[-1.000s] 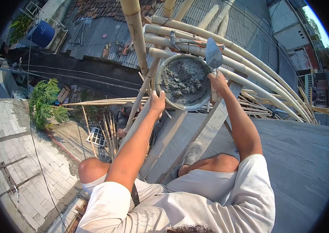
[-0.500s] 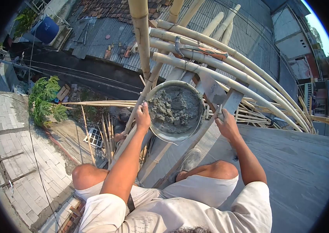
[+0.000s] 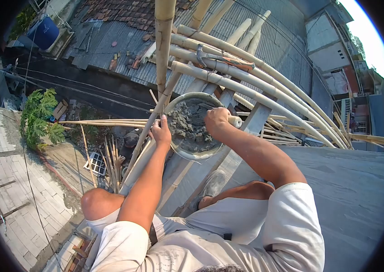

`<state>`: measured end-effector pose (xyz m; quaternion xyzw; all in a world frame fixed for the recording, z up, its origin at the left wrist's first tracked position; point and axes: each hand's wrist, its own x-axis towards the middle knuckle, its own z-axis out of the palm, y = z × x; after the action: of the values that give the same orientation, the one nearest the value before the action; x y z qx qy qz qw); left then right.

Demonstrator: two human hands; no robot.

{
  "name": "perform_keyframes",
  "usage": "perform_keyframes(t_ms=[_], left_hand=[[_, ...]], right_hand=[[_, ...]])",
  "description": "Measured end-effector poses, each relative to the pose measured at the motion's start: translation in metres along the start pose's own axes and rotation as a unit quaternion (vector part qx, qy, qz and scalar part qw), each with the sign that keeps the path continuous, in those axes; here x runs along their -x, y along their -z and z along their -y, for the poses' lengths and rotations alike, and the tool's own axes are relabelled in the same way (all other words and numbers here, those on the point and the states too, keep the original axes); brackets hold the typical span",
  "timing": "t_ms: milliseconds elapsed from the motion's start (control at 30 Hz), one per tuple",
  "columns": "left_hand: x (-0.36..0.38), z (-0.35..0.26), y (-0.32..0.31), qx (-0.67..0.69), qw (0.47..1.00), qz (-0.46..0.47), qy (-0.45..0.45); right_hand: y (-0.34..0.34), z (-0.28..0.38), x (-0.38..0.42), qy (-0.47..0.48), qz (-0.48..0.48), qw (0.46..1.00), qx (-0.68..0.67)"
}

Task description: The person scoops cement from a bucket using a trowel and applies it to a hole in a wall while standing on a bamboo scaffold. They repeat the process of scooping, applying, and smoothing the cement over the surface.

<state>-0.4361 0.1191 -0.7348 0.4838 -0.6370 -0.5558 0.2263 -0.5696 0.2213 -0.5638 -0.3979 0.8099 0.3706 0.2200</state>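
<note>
A round bucket [image 3: 196,157] of wet grey mortar [image 3: 184,123] is in front of me, its open top facing up. My left hand [image 3: 160,131] is closed on the bucket's left rim, thumb up along the edge. My right hand [image 3: 218,121] is over the right part of the bucket, fingers wrapped around a trowel [image 3: 234,121] whose handle end sticks out to the right. Most of the trowel's blade is hidden by the hand and the mortar.
Bamboo poles [image 3: 264,93] curve across beyond the bucket, with a claw hammer [image 3: 228,60] lying on them. An upright bamboo pole [image 3: 162,50] rises behind the bucket. Right of me is a grey slab [image 3: 328,190]. Far below on the left, another person's hand [image 3: 119,161] shows among poles.
My right hand has moved left with the trowel, from beside the bucket to over the mortar. The left hand still grips the rim. The view has shifted slightly.
</note>
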Motion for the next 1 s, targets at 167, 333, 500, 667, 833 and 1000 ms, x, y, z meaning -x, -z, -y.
perform_keyframes(t_ms=[167, 333, 500, 667, 833, 1000], left_hand=[[0.004, -0.021, 0.007, -0.014, 1.000, -0.008, -0.027], [-0.010, -0.023, 0.009, -0.053, 0.998, 0.041, -0.013], [-0.020, -0.025, 0.004, -0.036, 0.996, 0.063, -0.048], [-0.020, -0.022, 0.008, -0.072, 0.995, 0.040, -0.058], [-0.017, -0.036, 0.010, -0.061, 0.995, 0.079, -0.013], [-0.019, -0.027, 0.007, -0.073, 0.994, 0.080, -0.012]], right_hand=[[-0.035, 0.006, 0.049, -0.052, -0.087, 0.995, -0.008], [0.029, -0.082, 0.113, 0.001, -0.077, 0.983, -0.166], [0.041, -0.090, 0.076, -0.031, 0.134, 0.932, -0.335], [0.020, -0.114, 0.035, -0.004, 0.125, 0.975, -0.184], [0.071, -0.121, 0.059, -0.048, 0.025, 0.995, -0.085], [0.006, -0.081, 0.014, 0.046, 0.108, 0.978, -0.172]])
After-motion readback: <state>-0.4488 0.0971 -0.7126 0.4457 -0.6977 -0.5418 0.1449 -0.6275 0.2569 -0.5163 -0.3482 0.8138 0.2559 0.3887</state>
